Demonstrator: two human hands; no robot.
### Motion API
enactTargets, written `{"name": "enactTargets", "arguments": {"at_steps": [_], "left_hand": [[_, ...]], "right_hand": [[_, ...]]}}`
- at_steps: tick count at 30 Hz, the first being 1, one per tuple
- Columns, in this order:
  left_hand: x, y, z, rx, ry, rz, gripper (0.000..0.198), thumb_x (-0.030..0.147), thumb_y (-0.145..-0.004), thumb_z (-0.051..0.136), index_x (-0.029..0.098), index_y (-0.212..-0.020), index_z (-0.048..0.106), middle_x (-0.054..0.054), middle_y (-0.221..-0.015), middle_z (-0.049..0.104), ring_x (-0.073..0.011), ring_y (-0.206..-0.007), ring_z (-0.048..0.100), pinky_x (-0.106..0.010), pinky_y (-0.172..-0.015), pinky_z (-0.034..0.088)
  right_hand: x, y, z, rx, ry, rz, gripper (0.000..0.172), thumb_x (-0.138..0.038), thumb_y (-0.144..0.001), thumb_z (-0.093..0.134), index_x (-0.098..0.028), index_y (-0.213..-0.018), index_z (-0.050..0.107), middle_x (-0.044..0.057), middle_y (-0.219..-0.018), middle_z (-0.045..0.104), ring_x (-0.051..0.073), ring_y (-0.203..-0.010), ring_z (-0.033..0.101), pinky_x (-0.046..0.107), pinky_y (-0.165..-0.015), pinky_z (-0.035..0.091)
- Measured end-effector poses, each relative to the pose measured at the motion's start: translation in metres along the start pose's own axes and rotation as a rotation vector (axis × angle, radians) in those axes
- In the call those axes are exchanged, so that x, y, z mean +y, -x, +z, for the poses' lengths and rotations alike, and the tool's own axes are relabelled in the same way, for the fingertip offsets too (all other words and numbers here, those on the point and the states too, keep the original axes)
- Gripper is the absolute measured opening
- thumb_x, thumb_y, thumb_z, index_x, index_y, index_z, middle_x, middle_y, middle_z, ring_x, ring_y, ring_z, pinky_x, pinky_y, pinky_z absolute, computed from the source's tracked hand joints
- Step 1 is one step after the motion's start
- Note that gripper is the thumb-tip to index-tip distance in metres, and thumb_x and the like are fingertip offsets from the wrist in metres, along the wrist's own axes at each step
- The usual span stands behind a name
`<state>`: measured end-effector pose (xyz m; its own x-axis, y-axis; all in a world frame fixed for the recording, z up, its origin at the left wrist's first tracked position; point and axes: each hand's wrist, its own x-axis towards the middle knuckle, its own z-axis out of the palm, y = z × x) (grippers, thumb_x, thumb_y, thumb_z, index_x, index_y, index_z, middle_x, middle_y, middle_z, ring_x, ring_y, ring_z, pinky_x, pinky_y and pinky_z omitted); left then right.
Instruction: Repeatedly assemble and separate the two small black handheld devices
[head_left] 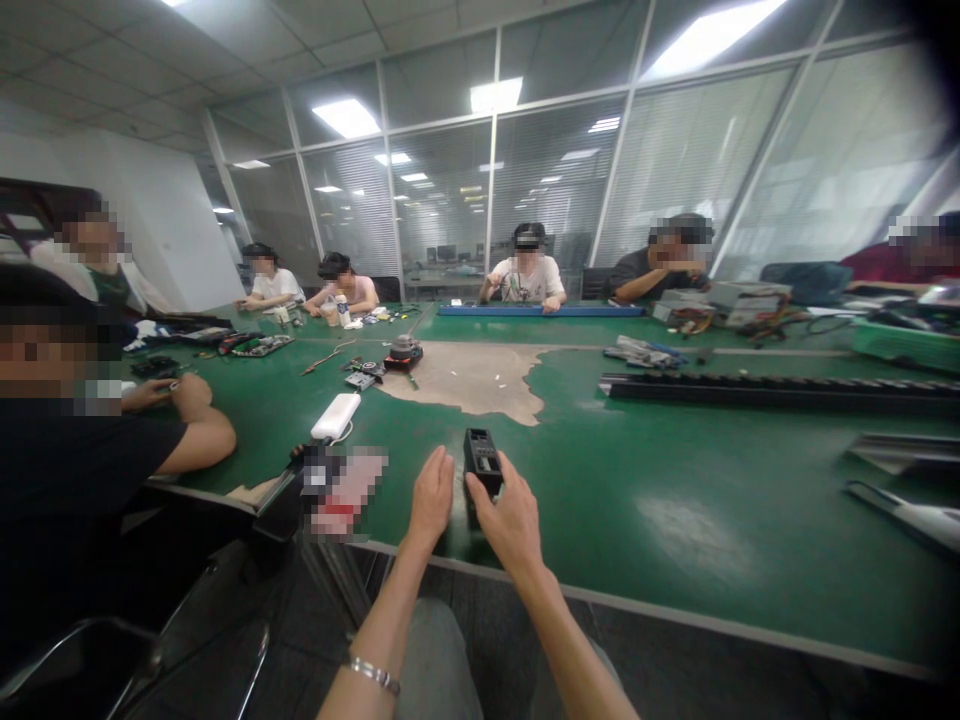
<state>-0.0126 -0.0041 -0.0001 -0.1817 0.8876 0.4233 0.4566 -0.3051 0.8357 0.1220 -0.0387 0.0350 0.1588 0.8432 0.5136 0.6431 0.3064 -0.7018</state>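
Note:
Upright on the green table in front of me is a black, block-shaped plastic device with several rectangular openings in its face; its exact kind I cannot make out. My right hand grips it from the right, thumb across the near side and fingers along the far edge. The hand hides the lower part of the device. Just to the left, my left hand rests on its edge with fingers stretched out and held together, apart from the device and holding nothing.
A white power bank with a cable lies left of my hands. A worn bare patch marks the green tabletop ahead. Long black rails lie to the right. Several people sit around the table, one close at my left.

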Motion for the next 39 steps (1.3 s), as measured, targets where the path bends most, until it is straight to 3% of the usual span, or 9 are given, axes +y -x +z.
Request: {"name": "enactTargets", "arguments": {"at_steps": [6,13,24,32,39], "left_hand": [[-0.001,0.0,0.001,-0.001,-0.02,0.002,0.052,0.049,-0.095,0.034,0.013,-0.127,0.055,-0.012,-0.136,0.052,-0.0214,-0.129,0.045,-0.038,-0.112,0.031],[0.001,0.001,0.001,-0.003,-0.015,0.002,0.052,0.049,-0.095,0.035,0.013,-0.128,0.055,-0.012,-0.136,0.052,-0.0218,-0.13,0.044,-0.038,-0.113,0.03],[0.002,0.001,0.0,0.001,0.004,-0.014,0.052,0.05,-0.094,0.036,0.015,-0.127,0.055,-0.011,-0.136,0.052,-0.0213,-0.13,0.044,-0.037,-0.113,0.029],[0.004,0.001,-0.001,-0.007,-0.038,-0.014,0.053,0.05,-0.095,0.034,0.013,-0.129,0.054,-0.012,-0.137,0.051,-0.0215,-0.13,0.044,-0.037,-0.113,0.03],[0.003,0.001,0.0,-0.005,-0.015,-0.022,0.051,0.05,-0.094,0.036,0.015,-0.127,0.055,-0.01,-0.136,0.053,-0.0218,-0.13,0.044,-0.037,-0.113,0.03]], "right_hand": [[0.025,-0.008,-0.021,0.061,0.05,0.056,0.059,-0.049,-0.082,0.05,-0.014,-0.13,0.048,0.014,-0.122,0.059,0.026,-0.111,0.055,0.04,-0.096,0.041],[0.064,0.0,-0.02,0.015,0.189,0.126,0.062,-0.05,-0.081,0.049,-0.012,-0.131,0.047,0.015,-0.122,0.059,0.028,-0.112,0.054,0.041,-0.095,0.041],[0.079,0.006,-0.015,0.045,0.218,0.026,0.06,-0.046,-0.08,0.051,-0.01,-0.128,0.049,0.017,-0.123,0.058,0.028,-0.116,0.05,0.043,-0.098,0.04],[0.076,0.009,-0.016,0.042,0.228,0.064,0.075,-0.051,-0.079,0.053,-0.006,-0.137,0.039,0.02,-0.13,0.051,0.03,-0.12,0.047,0.045,-0.101,0.038],[0.079,0.009,-0.015,0.054,0.228,0.037,0.076,-0.053,-0.079,0.052,-0.007,-0.137,0.038,0.02,-0.131,0.051,0.031,-0.122,0.045,0.046,-0.1,0.038]]}}
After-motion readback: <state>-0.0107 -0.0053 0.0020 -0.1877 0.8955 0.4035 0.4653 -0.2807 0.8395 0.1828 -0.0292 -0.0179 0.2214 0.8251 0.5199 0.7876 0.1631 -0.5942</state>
